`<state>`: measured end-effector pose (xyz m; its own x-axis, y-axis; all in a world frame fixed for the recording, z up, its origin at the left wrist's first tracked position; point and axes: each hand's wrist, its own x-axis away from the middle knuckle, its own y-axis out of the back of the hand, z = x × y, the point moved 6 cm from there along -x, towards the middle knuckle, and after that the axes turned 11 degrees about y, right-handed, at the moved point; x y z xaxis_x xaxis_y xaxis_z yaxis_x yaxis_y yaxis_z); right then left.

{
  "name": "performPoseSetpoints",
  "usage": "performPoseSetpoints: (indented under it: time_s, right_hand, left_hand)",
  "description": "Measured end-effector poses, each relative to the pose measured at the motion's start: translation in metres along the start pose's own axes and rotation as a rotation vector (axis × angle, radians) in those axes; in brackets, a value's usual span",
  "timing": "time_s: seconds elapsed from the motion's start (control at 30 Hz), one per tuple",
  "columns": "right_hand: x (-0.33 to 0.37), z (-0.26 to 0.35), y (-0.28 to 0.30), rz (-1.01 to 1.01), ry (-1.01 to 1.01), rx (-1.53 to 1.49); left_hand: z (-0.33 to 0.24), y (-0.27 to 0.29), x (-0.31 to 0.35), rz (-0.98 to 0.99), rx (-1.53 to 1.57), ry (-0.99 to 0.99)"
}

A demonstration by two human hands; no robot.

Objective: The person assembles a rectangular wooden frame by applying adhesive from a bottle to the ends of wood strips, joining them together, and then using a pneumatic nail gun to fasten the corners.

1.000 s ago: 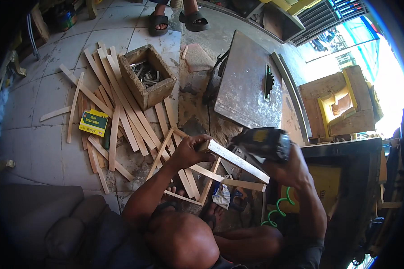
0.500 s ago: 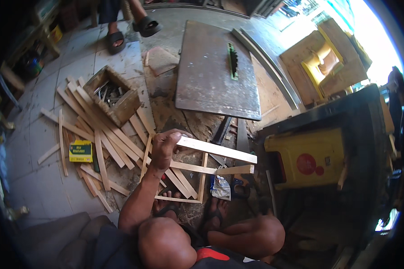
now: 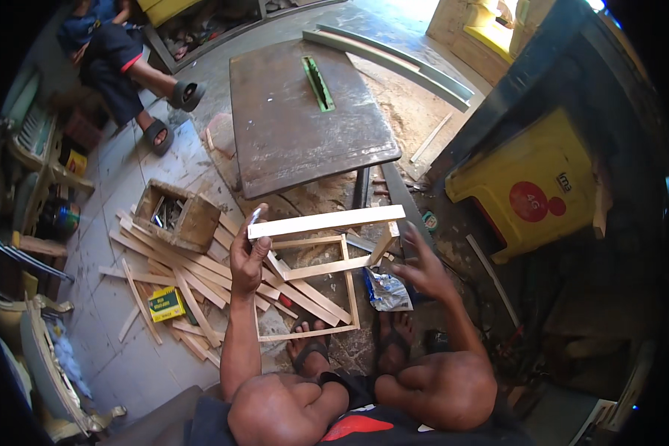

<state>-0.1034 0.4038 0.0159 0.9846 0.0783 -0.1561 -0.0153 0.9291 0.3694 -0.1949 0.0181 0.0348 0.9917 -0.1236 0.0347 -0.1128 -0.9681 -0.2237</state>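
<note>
My left hand [image 3: 247, 256] grips the left end of a pale wooden frame [image 3: 327, 223], holding it up above my feet. The frame is made of thin slats: a long top slat, a shorter cross slat below it, and longer side slats reaching down toward my sandals. My right hand [image 3: 422, 269] hovers with fingers spread just below the frame's right corner, holding nothing. A crumpled silvery packet [image 3: 387, 290] lies on the ground under that hand. Loose wooden slats [image 3: 193, 271] are piled on the floor to the left of my left arm.
A table saw [image 3: 305, 119] with a rusty top stands ahead. A wooden box of small parts [image 3: 175, 215] and a yellow-green small box [image 3: 166, 304] sit among the slats. A yellow plastic stool [image 3: 531, 186] is at right. Another person's sandalled feet [image 3: 172, 111] are at upper left.
The dark power tool that my right hand held a second ago is gone from view; that hand is now empty. My left hand has lifted the frame, and my view has swung right.
</note>
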Motion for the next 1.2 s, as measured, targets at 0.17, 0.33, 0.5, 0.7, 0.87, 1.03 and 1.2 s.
performPoseSetpoints:
  time_s: [0.17, 0.33, 0.5, 0.7, 0.87, 1.03, 1.2]
  right_hand:
    - [-0.056, -0.009, -0.041, 0.135, 0.022, 0.007]
    - [-0.058, -0.001, -0.05, 0.02, -0.029, -0.072]
    - [-0.052, 0.003, -0.058, 0.099, -0.055, -0.063]
    - [-0.051, 0.018, -0.053, 0.09, -0.002, -0.053]
    - [-0.047, 0.083, -0.028, 0.082, 0.144, 0.163]
    - [-0.052, 0.125, -0.021, 0.105, 0.249, 0.251]
    - [-0.053, 0.135, -0.034, 0.105, 0.336, 0.219]
  left_hand:
    - [-0.028, -0.009, 0.006, -0.287, -0.588, -0.172]
    - [-0.068, -0.052, 0.04, -0.612, -1.217, -0.476]
    - [-0.105, -0.119, 0.059, -0.276, -1.01, -0.622]
    - [-0.065, -0.196, -0.001, 0.101, -0.826, -0.399]
    - [-0.076, -0.2, -0.003, 0.106, -0.824, -0.444]
    - [-0.097, -0.19, -0.007, 0.016, -0.917, -0.485]
    - [-0.115, -0.183, -0.012, -0.005, -0.866, -0.525]
